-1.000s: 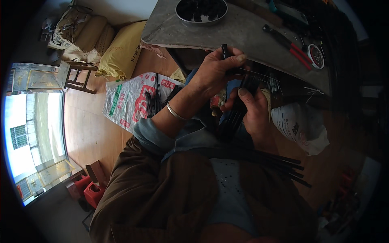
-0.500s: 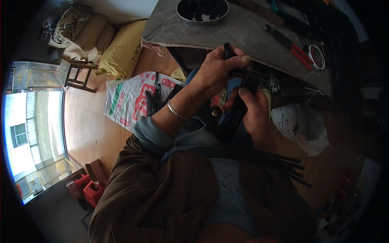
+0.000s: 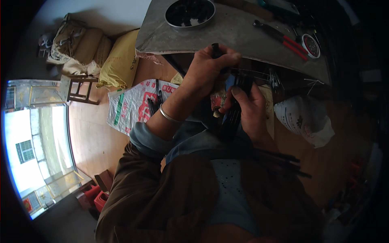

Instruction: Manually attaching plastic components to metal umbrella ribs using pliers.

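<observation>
My left hand (image 3: 210, 67), with a silver bangle on its wrist, is raised by the table's front edge. Its fingers are wrapped round a short black cylindrical piece (image 3: 216, 49) whose end sticks up past the knuckles. Lower and to the right, my right hand (image 3: 250, 106) grips a bundle of slim black sticks (image 3: 231, 121) that slants above my lap, thumb across it. Its lower part is dark and hard to make out. More long black rods (image 3: 283, 160) lie over my lap, pointing right. Thin metal wires (image 3: 274, 80) show just beyond my right hand.
A grey table (image 3: 158, 38) holds a metal bowl (image 3: 190, 25) of black pieces, red-handled cutters (image 3: 289, 44) and a small round dish (image 3: 310, 45). Black rods (image 3: 152, 106) lie on a printed white sack (image 3: 125, 107) on the floor. A white plastic bag (image 3: 300, 121) stands at right.
The left hand has drawn a little away from the bundle, leftward, still holding the black piece. The right hand keeps its grip on the sticks. The whole view has shifted slightly.
</observation>
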The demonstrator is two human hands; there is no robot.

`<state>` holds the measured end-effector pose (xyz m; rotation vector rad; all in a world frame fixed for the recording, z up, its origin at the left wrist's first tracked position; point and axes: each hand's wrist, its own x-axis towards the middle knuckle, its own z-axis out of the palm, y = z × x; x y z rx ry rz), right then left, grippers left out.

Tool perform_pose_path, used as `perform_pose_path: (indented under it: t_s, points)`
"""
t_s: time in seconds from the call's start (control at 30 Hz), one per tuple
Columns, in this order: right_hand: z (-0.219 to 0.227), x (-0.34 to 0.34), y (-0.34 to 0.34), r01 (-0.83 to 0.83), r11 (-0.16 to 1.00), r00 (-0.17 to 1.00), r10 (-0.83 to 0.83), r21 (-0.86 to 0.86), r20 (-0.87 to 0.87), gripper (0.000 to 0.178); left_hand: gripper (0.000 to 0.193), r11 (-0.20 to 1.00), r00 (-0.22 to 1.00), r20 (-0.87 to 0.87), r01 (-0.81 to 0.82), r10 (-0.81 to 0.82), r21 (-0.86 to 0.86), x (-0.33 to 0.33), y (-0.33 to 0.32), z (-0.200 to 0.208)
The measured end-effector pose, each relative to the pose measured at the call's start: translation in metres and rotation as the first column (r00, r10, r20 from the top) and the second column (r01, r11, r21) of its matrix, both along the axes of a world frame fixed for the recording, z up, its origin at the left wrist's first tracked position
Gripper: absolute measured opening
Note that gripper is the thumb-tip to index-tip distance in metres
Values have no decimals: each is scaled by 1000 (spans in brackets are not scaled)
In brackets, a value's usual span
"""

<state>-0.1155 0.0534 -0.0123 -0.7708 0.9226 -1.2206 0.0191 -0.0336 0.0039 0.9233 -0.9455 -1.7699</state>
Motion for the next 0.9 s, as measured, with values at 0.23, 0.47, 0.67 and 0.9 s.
perform_pose_path:
  t_s: [0.23, 0.47, 0.67, 0.9]
  points:
    - [-12, -4, -1, 22, 999, 999, -20, -34, 49, 15, 26, 997, 969, 241, 60, -44, -58, 14, 19, 1]
    - [-10, -5, -1, 33, 998, 997, -30, -46, 67, 15, 25, 999, 961, 274, 36, -31, -11, 0, 36, 13]
    - [-14, -23, -7, -66, 957, 858, -89, -281, -505, 17, 21, 1000, 980, 201, -7, 9, -10, -1, 37, 1]
    - [-20, -32, -12, -164, 986, 957, 158, -5, -241, 17, 22, 999, 1000, 25, -10, 9, 48, -6, 41, -5]
